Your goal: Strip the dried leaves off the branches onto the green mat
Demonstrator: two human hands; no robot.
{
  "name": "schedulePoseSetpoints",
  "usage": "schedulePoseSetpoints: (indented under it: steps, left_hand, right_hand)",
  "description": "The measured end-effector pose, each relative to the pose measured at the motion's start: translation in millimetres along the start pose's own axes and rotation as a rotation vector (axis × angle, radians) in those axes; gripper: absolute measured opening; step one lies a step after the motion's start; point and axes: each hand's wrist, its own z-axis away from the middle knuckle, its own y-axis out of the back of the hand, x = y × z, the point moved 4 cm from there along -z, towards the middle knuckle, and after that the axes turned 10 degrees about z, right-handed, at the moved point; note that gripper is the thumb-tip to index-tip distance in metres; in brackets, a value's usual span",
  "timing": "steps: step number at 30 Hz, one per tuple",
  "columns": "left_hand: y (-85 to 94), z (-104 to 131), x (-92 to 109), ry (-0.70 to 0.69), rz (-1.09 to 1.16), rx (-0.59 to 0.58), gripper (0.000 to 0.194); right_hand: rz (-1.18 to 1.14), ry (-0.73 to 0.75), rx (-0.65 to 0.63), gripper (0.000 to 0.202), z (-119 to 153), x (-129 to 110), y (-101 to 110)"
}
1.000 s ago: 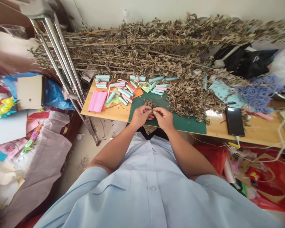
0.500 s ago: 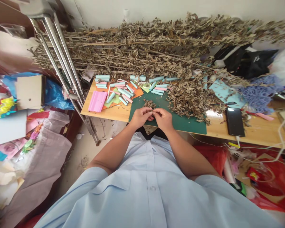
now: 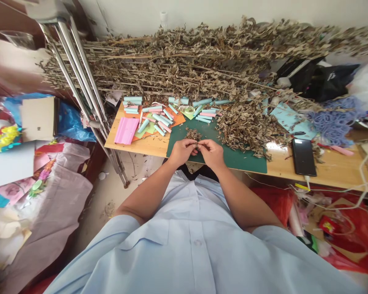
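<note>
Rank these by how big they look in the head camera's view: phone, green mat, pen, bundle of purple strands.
Largest to smallest, by visible area:
1. green mat, though partly covered
2. bundle of purple strands
3. phone
4. pen, long but very thin

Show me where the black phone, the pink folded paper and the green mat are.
Black phone (image 3: 304, 158): head view, middle of its screen.
Pink folded paper (image 3: 126, 131): head view, middle of its upper face.
Green mat (image 3: 247, 162): head view, bare part near its front edge.
</note>
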Motion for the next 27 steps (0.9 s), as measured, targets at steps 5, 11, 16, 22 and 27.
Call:
schedulePoseSetpoints:
  steps: [5,11,16,22,27]
  left_hand:
    - [0.5,-1.2,-1.6,0.011,0.032,-0.053,0.015]
    - [2.1,-1.5,0.3,0.033,0.09,-0.029,0.017]
    - [0.4,1.2,3.9,0.027,0.11,-0.054,0.025]
    - [-1.0,1.0,4.2,0.052,0.098,-0.058,0.03]
    - [-0.7,0.1,1.5,0.027,0.073,-0.076,0.031]
  right_hand:
    - [-0.093,-0.041,-0.043,0.017,-1.2,1.3,0.2]
    - [-0.191,-0.143,0.041,0.017,-6.8,4.9,1.1]
    - [-0.096,-0.115,0.043,0.018,-5.4,2.5,-1.7]
    - [-0.066,-0.06,0.008,0.015,-3.6,0.4,0.3]
    - [-0.091,-0.054,-0.005,0.014,-4.2,-1.0,0.2]
